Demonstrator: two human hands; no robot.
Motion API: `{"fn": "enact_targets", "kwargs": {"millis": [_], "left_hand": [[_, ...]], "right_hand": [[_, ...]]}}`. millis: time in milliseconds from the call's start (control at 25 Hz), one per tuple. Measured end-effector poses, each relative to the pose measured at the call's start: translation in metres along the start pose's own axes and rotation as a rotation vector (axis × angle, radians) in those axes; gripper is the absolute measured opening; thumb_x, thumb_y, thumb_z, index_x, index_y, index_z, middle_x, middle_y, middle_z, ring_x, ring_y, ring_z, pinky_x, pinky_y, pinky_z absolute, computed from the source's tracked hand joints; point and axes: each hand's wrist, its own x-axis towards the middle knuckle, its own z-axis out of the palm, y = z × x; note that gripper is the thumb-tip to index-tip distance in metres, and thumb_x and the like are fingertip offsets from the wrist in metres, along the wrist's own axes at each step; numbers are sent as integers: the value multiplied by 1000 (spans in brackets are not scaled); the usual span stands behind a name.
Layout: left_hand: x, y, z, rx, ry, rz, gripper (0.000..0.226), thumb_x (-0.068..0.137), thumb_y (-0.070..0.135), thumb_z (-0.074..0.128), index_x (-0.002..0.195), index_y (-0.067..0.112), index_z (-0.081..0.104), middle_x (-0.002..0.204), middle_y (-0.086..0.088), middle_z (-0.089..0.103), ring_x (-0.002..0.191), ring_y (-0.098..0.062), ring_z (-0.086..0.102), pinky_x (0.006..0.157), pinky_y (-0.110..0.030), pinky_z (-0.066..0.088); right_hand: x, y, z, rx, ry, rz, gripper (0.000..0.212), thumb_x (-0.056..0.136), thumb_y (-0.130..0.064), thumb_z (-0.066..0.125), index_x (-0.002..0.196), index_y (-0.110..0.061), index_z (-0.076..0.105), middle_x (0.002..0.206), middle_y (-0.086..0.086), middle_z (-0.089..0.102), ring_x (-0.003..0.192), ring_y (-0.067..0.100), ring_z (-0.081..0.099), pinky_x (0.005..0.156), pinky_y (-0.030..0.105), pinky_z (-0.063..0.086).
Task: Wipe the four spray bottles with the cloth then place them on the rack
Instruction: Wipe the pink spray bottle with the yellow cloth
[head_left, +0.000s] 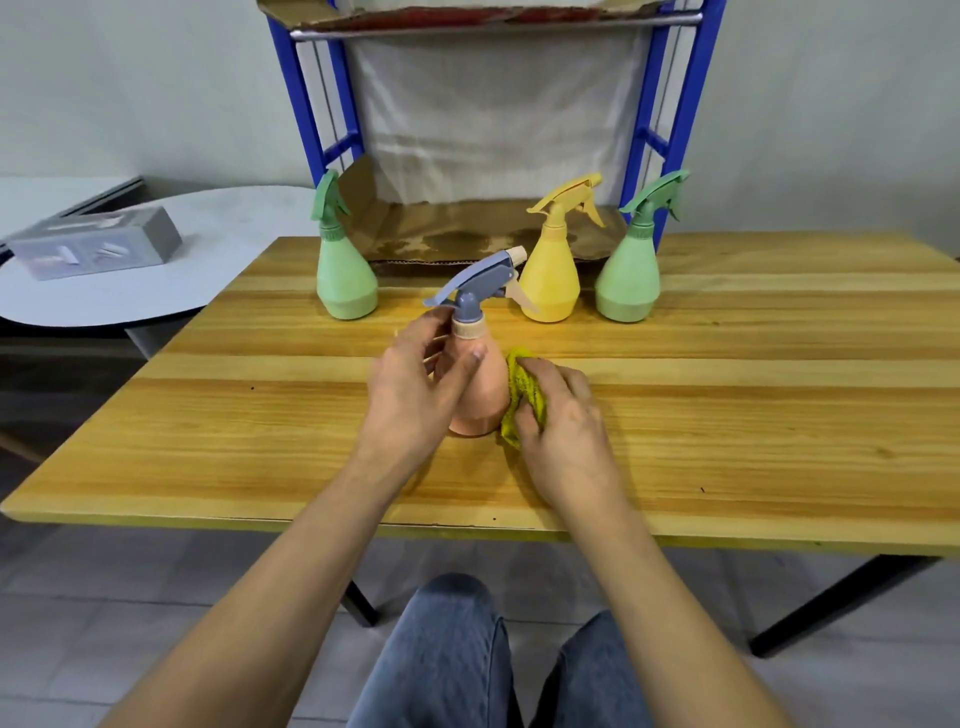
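Left hand (415, 384) is wrapped around the pink bottle (475, 387), steadying it upright on the table (753, 415), while the cloth (524, 395), bunched in the closed right hand (561, 415), is pressed against its side.

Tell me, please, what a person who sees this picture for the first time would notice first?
The eye goes first to the middle of the wooden table, where the left hand holds a peach spray bottle upright and the right hand presses a yellow cloth to its side. Behind them three more bottles stand in a row in front of the blue rack: green, yellow, green.
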Motion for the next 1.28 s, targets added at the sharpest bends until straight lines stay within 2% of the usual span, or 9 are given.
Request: {"fn": "enact_targets", "kwargs": {"millis": [160, 240, 360, 480, 560, 720, 800, 1080, 1280], "left_hand": [[7, 8, 11, 149, 98, -36, 44, 85, 41, 81, 118, 24, 57, 115, 4, 66, 100, -15, 65, 83, -37, 58], [13, 10, 4, 115, 10, -75, 48, 86, 42, 80, 122, 26, 54, 122, 4, 62, 105, -13, 63, 86, -34, 58], [21, 4, -22, 78, -255, -23, 41, 100, 33, 65, 140, 28, 54, 135, 9, 62, 121, -11, 62, 102, -39, 54], [25, -3, -33, 104, -320, 93, 36, 102, 26, 62, 138, 26, 60, 124, 9, 70, 114, -4, 67, 100, -39, 56], [25, -5, -31, 92, -273, 111, 37, 101, 27, 64, 138, 28, 62, 119, 9, 73, 110, -3, 69, 96, -38, 58], [24, -14, -27, 40, -246, 71, 48, 94, 45, 68, 140, 33, 61, 123, 9, 74, 113, -4, 69, 99, -42, 58], [22, -16, -25, 47, -230, 43, 49, 95, 43, 70, 141, 32, 60, 124, 9, 74, 113, -2, 69, 100, -41, 57], [22, -13, -21, 77, -199, 55, 59, 88, 62, 63, 140, 35, 61, 122, 11, 74, 112, 0, 69, 97, -40, 59], [21, -14, -22, 129, -166, 52, 59, 90, 59, 64, 144, 35, 58, 125, 11, 73, 109, -1, 71, 95, -41, 59]], "right_hand": [[2, 3, 0, 156, 71, 11, 44, 94, -20, 59, 135, -31, 49, 125, 0, 58, 112, 20, 56, 96, 31, 44], [7, 3, -5, 278, 152, 53, 36, 93, -20, 61, 127, -29, 57, 118, -5, 64, 107, 14, 59, 98, 38, 48], [18, -11, -19, 401, 253, 74, 29, 95, -24, 62, 124, -30, 63, 112, -15, 66, 103, 1, 60, 95, 32, 51], [35, -39, -18, 430, 181, -43, 33, 95, -30, 60, 127, -34, 60, 116, -13, 65, 106, 2, 60, 93, 31, 51], [34, -47, -6, 386, 95, -99, 43, 94, -28, 58, 136, -35, 53, 125, -6, 62, 115, 11, 58, 97, 35, 50], [14, -16, 1, 132, 48, -39, 51, 93, -19, 57, 142, -30, 49, 132, 2, 56, 118, 16, 53, 91, 17, 34], [4, -2, -2, 15, -4, 45, 51, 92, -18, 58, 141, -30, 50, 131, 6, 55, 119, 23, 54, 92, 23, 37], [26, -28, -2, 214, 116, -92, 42, 97, -20, 55, 138, -26, 53, 128, 1, 59, 117, 13, 53, 95, 19, 35], [21, -5, 0, 13, 24, 11, 42, 93, -18, 58, 135, -24, 57, 124, 8, 62, 115, 26, 58, 91, 23, 37]]}}
